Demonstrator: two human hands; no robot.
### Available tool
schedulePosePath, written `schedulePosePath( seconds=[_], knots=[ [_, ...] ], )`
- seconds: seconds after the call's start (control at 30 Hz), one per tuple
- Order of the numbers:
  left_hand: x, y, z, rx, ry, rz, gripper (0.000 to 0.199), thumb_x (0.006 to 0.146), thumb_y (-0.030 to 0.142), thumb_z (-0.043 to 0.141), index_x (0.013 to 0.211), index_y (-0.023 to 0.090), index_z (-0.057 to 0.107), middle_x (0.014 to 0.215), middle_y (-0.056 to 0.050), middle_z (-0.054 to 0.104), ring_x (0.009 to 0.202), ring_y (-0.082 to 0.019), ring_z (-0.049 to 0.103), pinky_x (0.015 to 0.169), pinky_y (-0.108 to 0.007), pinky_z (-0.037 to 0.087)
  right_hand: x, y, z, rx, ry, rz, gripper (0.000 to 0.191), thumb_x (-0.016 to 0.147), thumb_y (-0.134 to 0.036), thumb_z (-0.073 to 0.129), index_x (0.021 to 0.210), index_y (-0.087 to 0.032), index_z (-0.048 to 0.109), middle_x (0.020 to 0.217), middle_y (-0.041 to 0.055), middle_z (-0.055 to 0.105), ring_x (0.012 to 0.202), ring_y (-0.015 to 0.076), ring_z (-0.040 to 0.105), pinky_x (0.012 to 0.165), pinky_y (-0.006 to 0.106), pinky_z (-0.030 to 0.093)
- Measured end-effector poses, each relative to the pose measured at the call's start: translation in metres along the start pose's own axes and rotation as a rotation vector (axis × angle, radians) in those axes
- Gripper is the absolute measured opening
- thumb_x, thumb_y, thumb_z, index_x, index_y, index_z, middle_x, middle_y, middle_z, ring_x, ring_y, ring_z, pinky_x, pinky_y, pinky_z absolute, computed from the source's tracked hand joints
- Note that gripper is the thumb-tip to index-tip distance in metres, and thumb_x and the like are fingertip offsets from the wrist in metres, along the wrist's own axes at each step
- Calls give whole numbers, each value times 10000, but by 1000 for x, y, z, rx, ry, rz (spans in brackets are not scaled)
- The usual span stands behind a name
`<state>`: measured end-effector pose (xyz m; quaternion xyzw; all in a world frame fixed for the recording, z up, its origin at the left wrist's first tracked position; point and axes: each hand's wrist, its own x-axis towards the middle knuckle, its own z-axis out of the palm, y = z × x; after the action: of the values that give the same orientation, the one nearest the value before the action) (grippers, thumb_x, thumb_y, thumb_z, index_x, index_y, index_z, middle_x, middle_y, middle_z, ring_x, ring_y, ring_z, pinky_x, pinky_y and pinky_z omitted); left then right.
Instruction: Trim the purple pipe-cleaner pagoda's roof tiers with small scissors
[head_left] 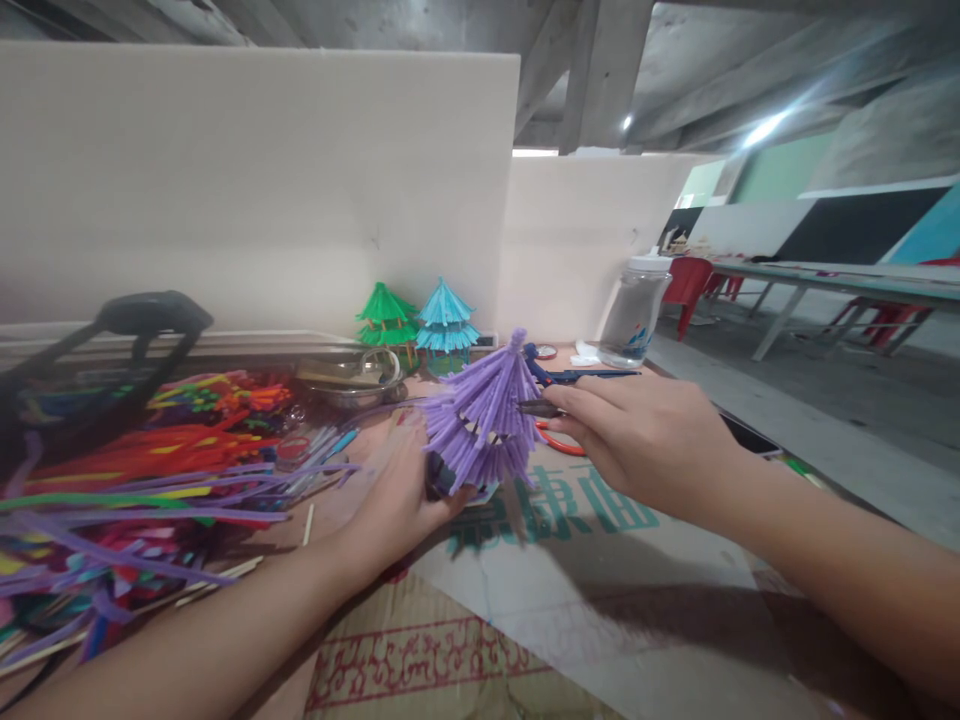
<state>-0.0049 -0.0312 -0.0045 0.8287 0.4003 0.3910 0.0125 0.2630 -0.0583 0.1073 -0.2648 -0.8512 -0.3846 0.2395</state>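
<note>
A two-tiered purple pavilion model made of fuzzy pipe cleaners stands upright in front of me. My left hand grips it low on its left side, though the fingers behind it are partly hidden. On its right, my right hand is closed around dark-jawed pliers, whose tip points at the upper purple roof. An orange-red handle loop shows below the right fingers. Farther back stand a green pavilion model and a light blue one, both with two roof tiers.
Loose pipe cleaners of many colours cover the left side, near a dark blurred strap-like object. A metal bowl, a dark blue tool and a clear bottle stand farther back. White panels rise behind.
</note>
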Motion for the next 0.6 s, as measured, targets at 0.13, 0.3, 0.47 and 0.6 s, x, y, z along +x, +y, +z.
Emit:
schedulePosePath(
  seconds=[0.13,0.3,0.47,0.6],
  knots=[
    [0,-1,1,-6,3,-3,702,831,364,693,1421,170,367,1433,-186,488,1388,-380,407,1151,-584,331,-1,0,2,-9,11,3,256,1007,-193,405,1018,-154,658,857,24,741,734,163,661,614,321,355],
    [0,-2,2,2,16,10,697,830,366,691,1416,169,370,1440,-185,481,1383,-375,415,1151,-577,336,-2,1,3,-11,12,2,261,1011,-187,398,1013,-154,657,841,14,732,740,159,664,617,316,348],
    [0,-2,2,-10,8,0,632,830,354,690,1374,183,417,1443,-178,485,1387,-378,412,1138,-583,351,-2,0,4,1,11,5,263,1012,-181,393,1008,-154,655,824,8,721,742,158,666,611,310,344],
    [0,-1,2,-26,7,-4,683,844,365,681,1421,177,368,1451,-181,478,1397,-367,401,1149,-579,340,-2,0,4,5,15,2,271,1016,-183,382,991,-160,651,781,0,704,708,158,659,589,312,332]
  ],
)
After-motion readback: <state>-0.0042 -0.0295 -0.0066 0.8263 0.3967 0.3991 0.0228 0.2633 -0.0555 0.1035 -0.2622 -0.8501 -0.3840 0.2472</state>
